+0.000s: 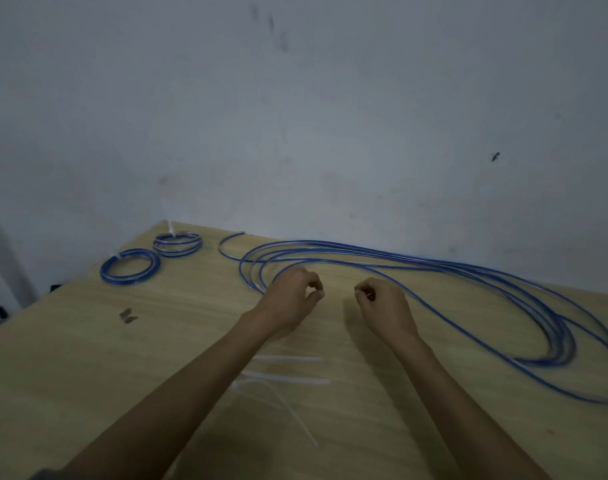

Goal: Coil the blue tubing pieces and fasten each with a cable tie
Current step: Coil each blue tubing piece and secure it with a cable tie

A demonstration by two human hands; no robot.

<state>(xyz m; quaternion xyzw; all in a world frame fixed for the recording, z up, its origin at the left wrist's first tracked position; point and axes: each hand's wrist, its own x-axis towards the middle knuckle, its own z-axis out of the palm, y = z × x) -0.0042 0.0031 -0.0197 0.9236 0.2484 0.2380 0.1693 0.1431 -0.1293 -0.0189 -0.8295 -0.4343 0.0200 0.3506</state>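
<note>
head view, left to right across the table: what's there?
Tied blue coil → second tied blue coil → short curved tubing piece → left hand → right hand → far loops of the loose blue tubing.

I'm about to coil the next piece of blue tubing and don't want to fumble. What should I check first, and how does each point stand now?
1. Loose blue tubing within reach: ok, its long loops lie on the table just beyond both hands.
2. Spare cable ties ready: ok, several lie near the forearms.
3. Earlier coils out of the way: ok, two tied coils sit at the far left.
4. Left hand free: cannot tell, fingers curled near the tubing.
5. Right hand free: cannot tell, it seems to pinch something thin.
6. Loose tubing untangled: cannot tell, loops overlap.
</note>
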